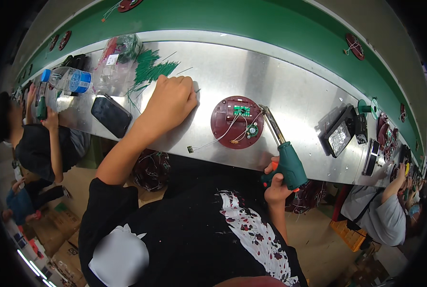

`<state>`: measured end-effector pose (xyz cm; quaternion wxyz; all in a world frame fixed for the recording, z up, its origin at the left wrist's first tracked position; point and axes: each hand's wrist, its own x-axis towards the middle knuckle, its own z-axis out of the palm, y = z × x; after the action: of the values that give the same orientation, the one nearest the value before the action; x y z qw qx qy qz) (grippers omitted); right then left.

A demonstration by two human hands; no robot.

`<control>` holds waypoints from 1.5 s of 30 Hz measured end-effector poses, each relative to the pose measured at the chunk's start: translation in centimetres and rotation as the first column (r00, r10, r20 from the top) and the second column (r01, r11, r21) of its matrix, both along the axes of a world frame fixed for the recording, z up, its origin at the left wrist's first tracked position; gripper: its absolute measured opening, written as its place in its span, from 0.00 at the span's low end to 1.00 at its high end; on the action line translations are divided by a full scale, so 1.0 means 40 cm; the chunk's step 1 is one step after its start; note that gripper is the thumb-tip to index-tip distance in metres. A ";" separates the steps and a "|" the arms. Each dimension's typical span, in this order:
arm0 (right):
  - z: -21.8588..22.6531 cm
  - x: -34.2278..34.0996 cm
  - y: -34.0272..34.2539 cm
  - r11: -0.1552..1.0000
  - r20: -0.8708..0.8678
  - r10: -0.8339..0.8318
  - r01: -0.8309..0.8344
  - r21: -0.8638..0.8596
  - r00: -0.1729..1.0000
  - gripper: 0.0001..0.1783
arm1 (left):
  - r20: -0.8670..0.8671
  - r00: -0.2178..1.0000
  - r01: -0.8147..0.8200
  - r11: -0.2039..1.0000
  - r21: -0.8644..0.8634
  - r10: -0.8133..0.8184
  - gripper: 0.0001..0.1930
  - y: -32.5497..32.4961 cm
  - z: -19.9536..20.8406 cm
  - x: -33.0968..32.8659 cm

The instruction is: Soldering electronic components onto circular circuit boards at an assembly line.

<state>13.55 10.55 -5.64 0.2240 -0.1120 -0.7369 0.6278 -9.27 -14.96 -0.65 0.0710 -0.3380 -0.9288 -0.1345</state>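
Nearest, right hand [276, 184] gripping green soldering gun [286, 158], tip beside the round red disc [237, 122]. Disc lying on the steel bench [295, 91]. Left of disc, left hand [171, 101] curled, knuckles down, near green wires [149, 67].

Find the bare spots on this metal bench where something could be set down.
Bare metal lies between the round dark-red disc with a green circuit board and the black tray of small parts, and behind the disc. Crowded: around the left hand, by green wires and black phone.
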 end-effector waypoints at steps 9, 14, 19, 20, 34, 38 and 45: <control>0.002 -0.005 0.005 0.992 -0.016 -0.068 0.066 -0.112 0.998 0.41 | 0.700 0.710 -0.307 0.858 0.412 -0.082 0.03 0.021 0.077 0.065; 0.025 -0.002 0.012 0.973 -0.057 -0.041 0.027 -0.229 0.997 0.37 | 0.776 0.516 -0.473 0.635 0.611 -0.362 0.02 0.067 0.075 0.132; 0.108 -0.038 -0.022 0.911 -0.063 -0.009 -0.017 -0.413 0.998 0.26 | 0.717 0.375 -0.564 0.470 0.679 -0.587 0.03 0.195 0.117 0.238; 0.116 -0.043 -0.021 0.916 -0.054 -0.035 0.010 -0.401 0.998 0.26 | 0.713 0.352 -0.558 0.476 0.680 -0.606 0.03 0.217 0.112 0.248; 0.164 -0.048 -0.013 0.827 -0.015 -0.142 0.110 -0.552 0.990 0.16 | 0.500 0.744 -0.072 0.690 0.720 -0.444 0.04 0.310 0.102 0.298; 0.160 -0.046 0.015 0.816 -0.062 -0.153 0.091 -0.571 0.986 0.15 | 0.519 0.763 -0.039 0.773 0.633 -0.386 0.04 0.282 0.130 0.274; 0.153 -0.033 0.049 0.828 -0.070 -0.197 0.128 -0.546 0.978 0.15 | 0.061 0.987 -0.156 0.973 0.170 0.147 0.08 -0.024 0.123 0.078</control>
<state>12.23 12.53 0.46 0.2810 -0.1937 -0.5037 0.7936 -6.14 -15.91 4.28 0.0882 -0.2554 -0.9380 -0.2173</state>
